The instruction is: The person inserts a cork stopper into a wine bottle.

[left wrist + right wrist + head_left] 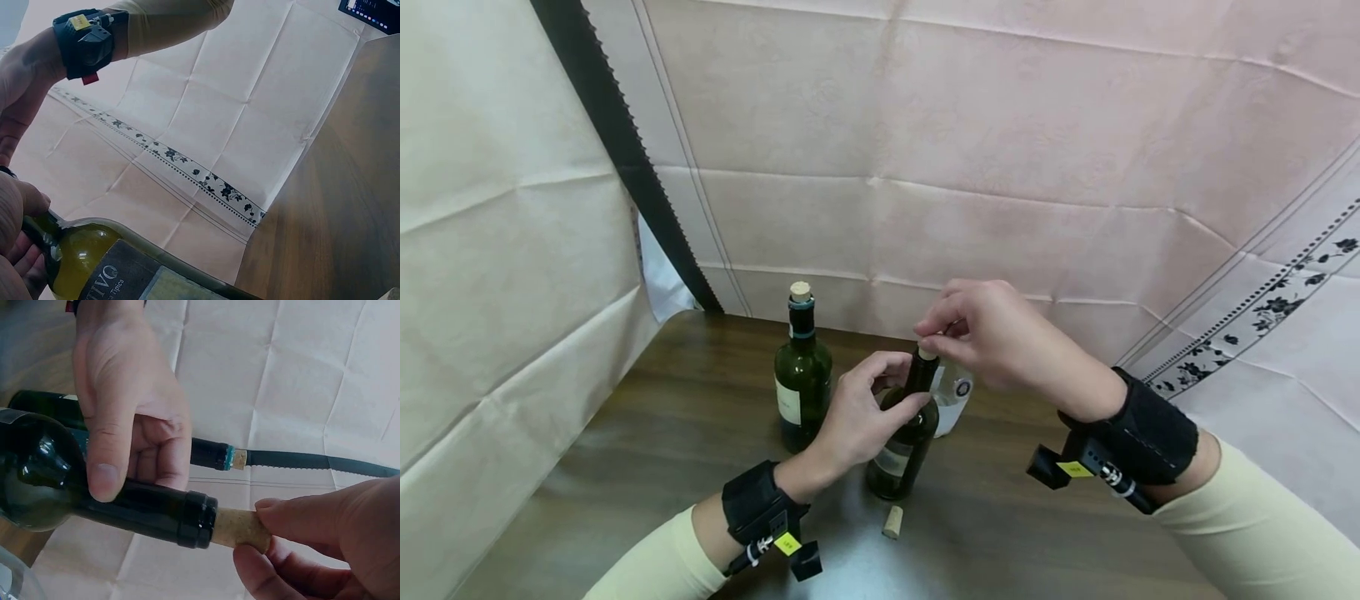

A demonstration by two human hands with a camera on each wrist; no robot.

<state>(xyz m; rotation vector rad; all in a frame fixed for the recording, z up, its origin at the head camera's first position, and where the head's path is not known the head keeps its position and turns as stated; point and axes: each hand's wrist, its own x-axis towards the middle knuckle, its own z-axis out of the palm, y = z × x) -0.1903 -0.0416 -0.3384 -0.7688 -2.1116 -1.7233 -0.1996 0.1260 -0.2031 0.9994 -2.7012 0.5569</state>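
Note:
A dark wine bottle (917, 429) stands on the table, tilted slightly. My left hand (859, 408) grips it around the base of the neck, thumb on the near side. In the right wrist view, that thumb lies along the bottle's neck (150, 512). At the mouth, my right hand (1000, 329) pinches a cork (239, 529) between thumb and fingers. Part of the cork sticks out of the mouth; its lower end is hidden inside. The left wrist view shows the bottle's dark label (119, 272) close up, the left fingers (31, 197) wrapping the neck.
To the left stands a green wine bottle (802, 367) with a cork (801, 292) in its mouth. A clear bottle (952, 400) is partly hidden behind the gripped one. One loose cork (892, 522) lies in front on the wooden table (647, 467). Creased cloth (790, 225) hangs behind.

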